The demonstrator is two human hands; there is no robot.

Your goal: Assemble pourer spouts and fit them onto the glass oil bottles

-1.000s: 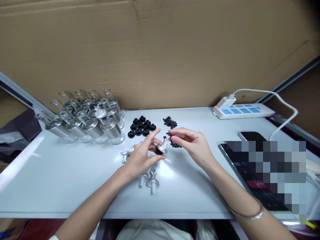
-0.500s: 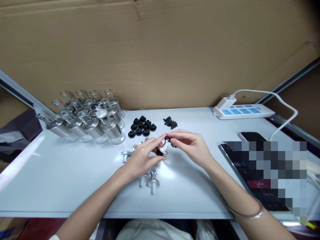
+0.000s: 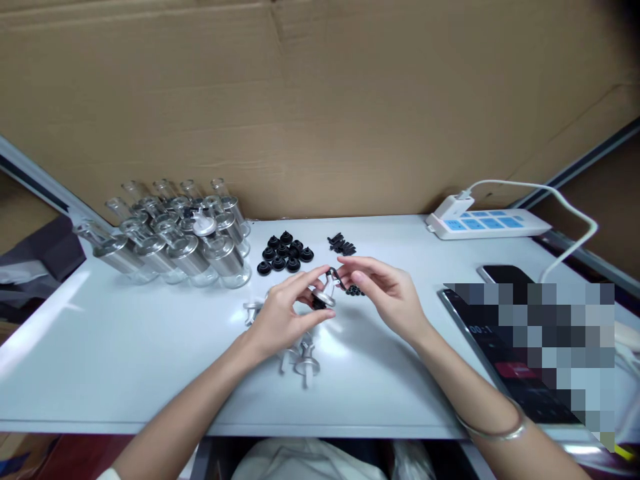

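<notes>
My left hand [image 3: 285,308] is closed round a bottle pourer [image 3: 327,295] with a silver spout and a black stopper below. A black flap [image 3: 334,273] sits at the tip of that spout. Just right of it is my right hand [image 3: 393,293], thumb and fingers apart, fingertips close to the flap; whether they touch it I cannot tell. Partly behind the right fingers lie small black rings [image 3: 355,291]. Several loose silver spouts [image 3: 307,365] rest on the table beneath and beside my left hand, some covered by it.
Glass bottles with metal bands [image 3: 220,253] stand at the left, one capped with a pourer. Black stoppers [image 3: 285,253] and small black flaps [image 3: 342,245] lie in heaps farther back. At the right are a power strip [image 3: 490,223], a cable and phones [image 3: 500,274].
My right fingers have opened and drawn slightly off the spout tip, exposing the black flap and the small rings. My left hand keeps the pourer almost in place.
</notes>
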